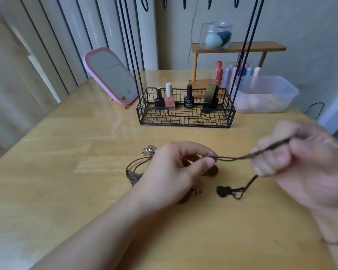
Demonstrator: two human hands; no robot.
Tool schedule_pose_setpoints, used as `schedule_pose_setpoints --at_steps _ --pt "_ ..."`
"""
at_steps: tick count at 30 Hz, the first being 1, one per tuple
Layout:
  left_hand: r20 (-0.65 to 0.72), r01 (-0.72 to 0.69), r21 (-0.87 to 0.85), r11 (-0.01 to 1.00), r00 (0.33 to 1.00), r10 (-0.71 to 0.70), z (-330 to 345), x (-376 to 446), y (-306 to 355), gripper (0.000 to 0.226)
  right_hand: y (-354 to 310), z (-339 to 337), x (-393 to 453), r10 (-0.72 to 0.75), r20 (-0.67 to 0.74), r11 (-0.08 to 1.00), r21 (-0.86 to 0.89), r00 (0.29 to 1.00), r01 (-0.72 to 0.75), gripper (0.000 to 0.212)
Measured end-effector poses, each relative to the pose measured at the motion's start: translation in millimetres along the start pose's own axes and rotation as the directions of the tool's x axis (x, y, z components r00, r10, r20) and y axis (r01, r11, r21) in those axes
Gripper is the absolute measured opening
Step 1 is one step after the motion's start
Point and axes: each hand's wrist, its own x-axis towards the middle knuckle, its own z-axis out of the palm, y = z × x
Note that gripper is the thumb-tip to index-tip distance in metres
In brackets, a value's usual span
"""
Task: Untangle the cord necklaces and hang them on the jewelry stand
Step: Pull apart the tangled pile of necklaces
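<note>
A dark cord (240,157) is stretched taut above the wooden table (86,145) between both hands. My left hand (176,172) pinches one end of it between thumb and fingers. My right hand (293,164), blurred, grips the other end in curled fingers. From the right hand a strand drops to a black pendant (223,190) lying on the table. More tangled cords (133,170) with a silver flower pendant (149,150) lie partly under the left hand. The black wire jewelry stand (185,114) rises at the back; its hooks show at the top edge.
Nail polish bottles (169,99) stand in the stand's basket base. A pink mirror (111,75) leans at back left. A clear plastic tub (265,94), a wooden shelf (238,47) with a sponge jar and lipsticks sit at back right.
</note>
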Motion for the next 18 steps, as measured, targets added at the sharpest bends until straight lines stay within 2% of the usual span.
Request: schedule_pose_setpoints --at_steps 1,3,4,6,8,10,12,14,15,18 --pt "-0.038 0.04 -0.079 0.996 0.998 -0.043 -2 2 -1 0.006 -1 1 -3 0.012 0.061 0.995 -0.096 0.998 -0.006 0.025" --pt "-0.093 0.096 -0.224 0.97 0.989 -0.119 -6 3 -3 0.006 -2 8 -5 0.133 0.198 0.937 -0.344 0.971 -0.058 0.033" --pt "-0.099 0.113 -0.283 0.952 0.984 -0.146 -7 4 -4 0.005 2 11 -6 0.234 0.259 0.869 -0.489 0.937 -0.082 0.035" --pt "-0.106 0.103 -0.34 0.935 0.983 -0.147 -8 5 -4 0.006 13 15 -5 0.416 0.287 0.644 -0.763 0.863 -0.056 0.035" --pt "-0.128 0.046 -0.369 0.928 0.987 -0.1 -7 4 -3 0.011 19 18 -4 0.451 0.272 0.463 -0.886 0.85 0.038 0.032" --pt "-0.134 -0.032 -0.388 0.921 0.991 -0.022 -7 3 -4 0.014 15 19 -3 0.311 0.227 0.467 -0.882 0.923 0.06 0.024" --pt "-0.105 -0.093 -0.378 0.921 0.993 0.057 -8 1 -4 0.015 10 16 -1 0.015 0.053 0.569 -0.821 0.998 0.035 0.02" --pt "-0.075 -0.123 -0.371 0.92 0.992 0.103 -8 -1 -3 0.015 11 15 2 -0.178 -0.164 0.72 -0.694 0.97 0.015 0.011" --pt "-0.07 -0.135 -0.372 0.918 0.991 0.117 -8 -2 -3 0.016 14 17 4 -0.222 -0.201 0.732 -0.681 0.954 0.027 0.008" --pt "-0.068 -0.161 -0.386 0.908 0.987 0.145 -8 -2 -2 0.015 24 22 6 -0.261 -0.151 0.624 -0.78 0.954 0.047 0.015"
